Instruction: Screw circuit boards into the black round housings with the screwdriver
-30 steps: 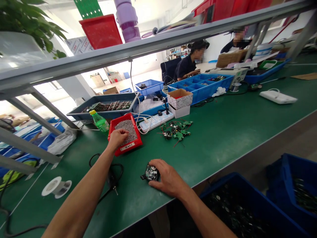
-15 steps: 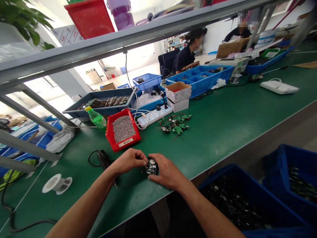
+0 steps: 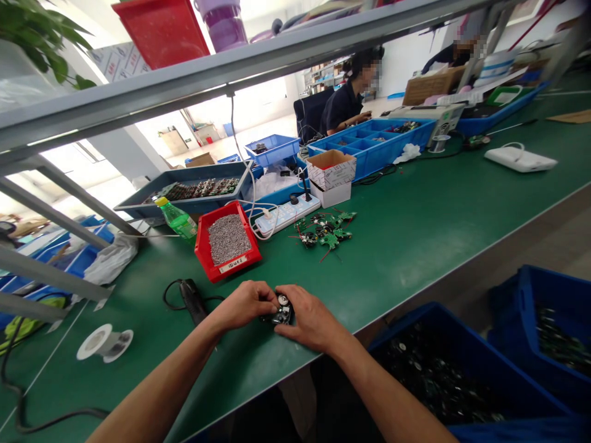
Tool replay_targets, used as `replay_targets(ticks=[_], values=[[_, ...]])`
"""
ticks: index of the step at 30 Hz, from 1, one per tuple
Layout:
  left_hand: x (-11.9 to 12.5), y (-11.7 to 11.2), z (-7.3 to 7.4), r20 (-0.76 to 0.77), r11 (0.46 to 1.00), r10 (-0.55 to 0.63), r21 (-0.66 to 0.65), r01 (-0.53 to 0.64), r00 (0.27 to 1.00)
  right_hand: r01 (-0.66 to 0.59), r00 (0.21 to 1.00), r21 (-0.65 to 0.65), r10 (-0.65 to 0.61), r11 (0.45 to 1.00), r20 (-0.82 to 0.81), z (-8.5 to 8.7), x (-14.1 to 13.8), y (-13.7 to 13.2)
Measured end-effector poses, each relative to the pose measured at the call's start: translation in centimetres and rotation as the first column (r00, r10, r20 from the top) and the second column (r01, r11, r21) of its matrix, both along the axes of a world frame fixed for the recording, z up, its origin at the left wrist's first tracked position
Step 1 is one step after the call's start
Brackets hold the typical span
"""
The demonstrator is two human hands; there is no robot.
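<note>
Near the front edge of the green counter (image 3: 406,240), a small electronic assembly (image 3: 282,315) sat between the two hands. The right hand (image 3: 307,317) was clamped around its right side, thumb and fingers straddling it; the left hand (image 3: 249,303) had bent fingers against its left side, though I could not tell whether they pinched anything. Just beyond stood a red bin (image 3: 201,257) of small metal pieces, with a green bottle (image 3: 179,221) behind its left corner. A black corded tool (image 3: 192,300) lay beside the left forearm, partly covered by it, and a spool (image 3: 105,343) lay farther left. Green circuit boards (image 3: 330,235) with loose wires lay ahead, near a power strip (image 3: 290,214). Bare surface stretched right of the boards; the front edge slanted up rightward, with a dark-filled blue crate (image 3: 429,315) below it. One second earlier, the left hand was over the red bin; now it had reached the assembly.
</note>
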State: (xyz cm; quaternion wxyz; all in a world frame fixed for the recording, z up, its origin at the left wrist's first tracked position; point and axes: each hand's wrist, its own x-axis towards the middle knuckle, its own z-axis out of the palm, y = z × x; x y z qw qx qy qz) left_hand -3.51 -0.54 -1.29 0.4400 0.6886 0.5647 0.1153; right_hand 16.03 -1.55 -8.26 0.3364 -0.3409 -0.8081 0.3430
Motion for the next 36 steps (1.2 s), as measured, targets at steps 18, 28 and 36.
replay_targets(ticks=[18,28,36], values=[[-6.5,9.5,2.8,-0.347,0.756,0.553,0.591,-0.281,0.757,0.008,1.000,-0.005,-0.008,1.000,0.000,-0.5,0.0,0.0],[-9.1,13.1,-0.4,-0.373,0.730,0.624,0.593,-0.341,0.686,-0.011,0.999,0.011,0.011,1.000,-0.034,-0.2,0.2,0.2],[-10.3,12.2,-0.4,-0.178,0.680,0.652,0.565,-0.466,0.737,-0.007,1.000,0.003,0.007,1.000,-0.026,-0.1,0.1,0.1]])
